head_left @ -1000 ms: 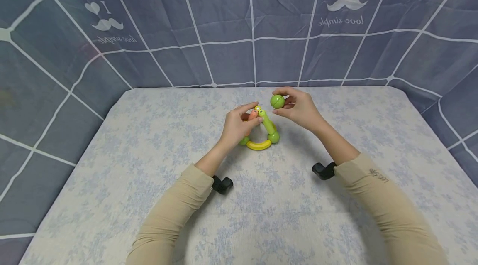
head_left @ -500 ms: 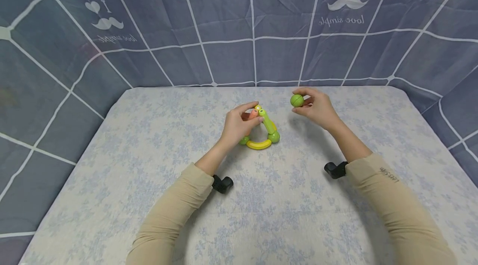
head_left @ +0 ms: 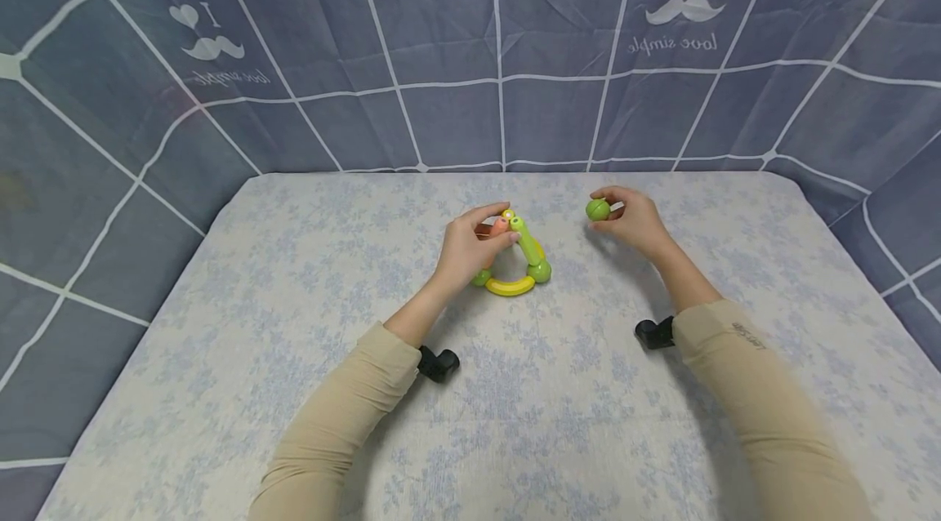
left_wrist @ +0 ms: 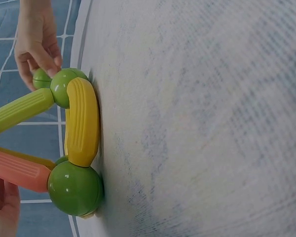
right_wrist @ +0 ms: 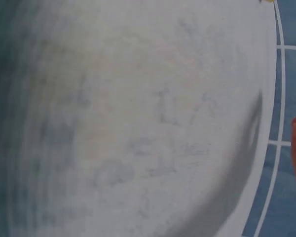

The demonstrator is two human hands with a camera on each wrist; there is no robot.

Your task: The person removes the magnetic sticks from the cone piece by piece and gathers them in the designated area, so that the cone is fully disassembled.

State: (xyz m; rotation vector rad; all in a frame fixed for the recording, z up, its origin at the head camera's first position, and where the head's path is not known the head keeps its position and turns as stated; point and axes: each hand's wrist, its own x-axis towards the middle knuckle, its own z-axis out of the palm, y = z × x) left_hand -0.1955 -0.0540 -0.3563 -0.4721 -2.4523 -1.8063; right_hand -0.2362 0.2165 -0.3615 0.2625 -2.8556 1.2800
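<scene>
My left hand [head_left: 470, 247] grips the upper part of a small frame of toy rods and balls, with thumb and fingers at an orange rod [left_wrist: 19, 170]. A light green rod [head_left: 528, 241] slopes down to a green ball [head_left: 540, 270] at its right corner. Along the table, a curved yellow rod [head_left: 510, 287] links that corner to another green ball [left_wrist: 75, 189]. To the right of the frame, apart from it, my right hand [head_left: 635, 223] pinches a loose green ball [head_left: 598, 210] between thumb and fingers. Only that hand's edge shows in the right wrist view.
A pale blue flowered cloth [head_left: 515, 407] covers the table. Behind it hangs a blue-grey curtain [head_left: 456, 125] with white lines, close to the table's back edge. Black wrist mounts [head_left: 439, 365] stick out under both sleeves.
My right hand has carried the loose green ball rightward, away from the frame, and lately a little lower towards the table. My left hand and the frame have stayed in place.
</scene>
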